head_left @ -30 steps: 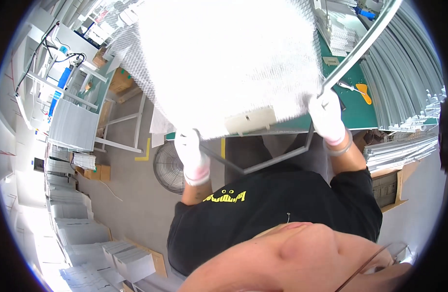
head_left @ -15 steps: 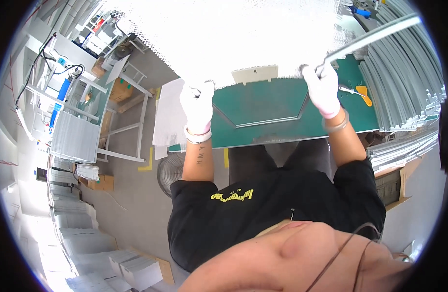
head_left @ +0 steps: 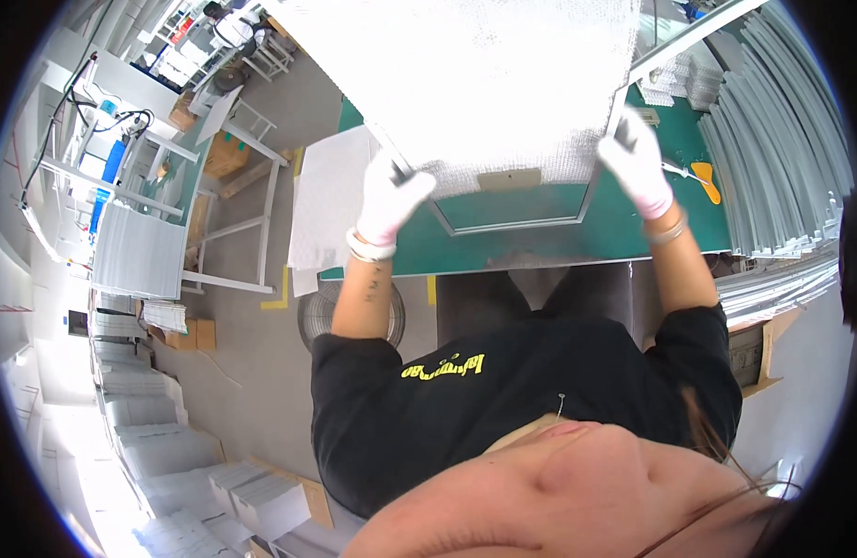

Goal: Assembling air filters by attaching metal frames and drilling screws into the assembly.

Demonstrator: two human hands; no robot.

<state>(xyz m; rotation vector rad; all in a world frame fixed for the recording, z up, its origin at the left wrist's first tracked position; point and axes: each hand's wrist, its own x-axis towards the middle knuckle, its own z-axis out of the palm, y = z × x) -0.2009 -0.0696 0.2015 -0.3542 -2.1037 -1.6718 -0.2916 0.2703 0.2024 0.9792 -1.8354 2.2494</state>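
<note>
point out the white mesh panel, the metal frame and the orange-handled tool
white mesh panel (head_left: 484,84), head view, middle of the mesh sheet.
metal frame (head_left: 512,226), head view, its near bar over the green table.
orange-handled tool (head_left: 709,179), head view, on the orange handle.

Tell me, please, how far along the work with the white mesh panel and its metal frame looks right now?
Partly done: the white mesh panel already lies over the metal frame on the green table. In hand: the left hand and right hand, both gloved, grip its lower corners. Left: the frame's near edge is uncovered, so the panel is not seated.
</note>
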